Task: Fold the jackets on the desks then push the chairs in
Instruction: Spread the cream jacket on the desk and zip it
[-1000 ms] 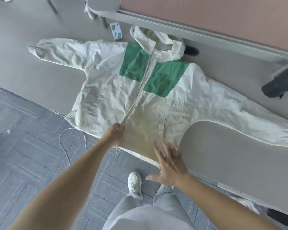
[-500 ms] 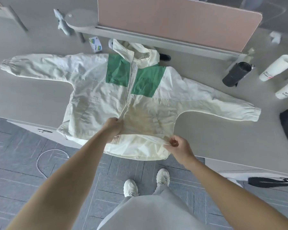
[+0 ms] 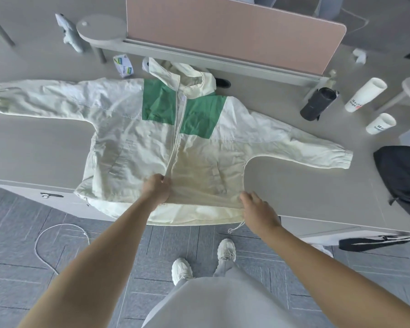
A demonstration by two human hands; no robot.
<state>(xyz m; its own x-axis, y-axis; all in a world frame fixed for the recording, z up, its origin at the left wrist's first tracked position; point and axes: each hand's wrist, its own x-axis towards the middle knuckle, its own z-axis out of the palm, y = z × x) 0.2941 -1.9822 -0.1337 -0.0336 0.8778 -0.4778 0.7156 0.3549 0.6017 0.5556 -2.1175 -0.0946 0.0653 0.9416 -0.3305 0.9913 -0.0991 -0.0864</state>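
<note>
Cream jacket point(image 3: 133, 129) with green chest panels, spread front up on the grey table point(image 3: 33, 143). Lies with the hood toward the far side, sleeves stretched out to left and right, zipper closed down the middle. Hangs a little over the near table edge with its hem, a drawstring point(image 3: 237, 227) dangling there on the right.

Left hand point(image 3: 156, 188) at the lower end of the zipper: grips the fabric there, fingers curled around a fold of cloth. Right hand point(image 3: 258, 209) at the near right corner of the hem: seems to pinch the top layer with bent fingers, cloth drawn tight between the two hands. Both clamped on the jacket, apart from each other.

Behind the hood, on the far side, a pink divider panel point(image 3: 223, 31). Just left of the hood, a small box point(image 3: 123, 66) with green and yellow print. On the right part of the table, apart from the right sleeve, a black tumbler point(image 3: 317, 104) and two white cups point(image 3: 365, 94) with red print. Near the right cuff, a black bag point(image 3: 402, 171). On the floor, a white cable point(image 3: 57, 233) in a loop at the left, and white shoes point(image 3: 181, 271) between the arms.
</note>
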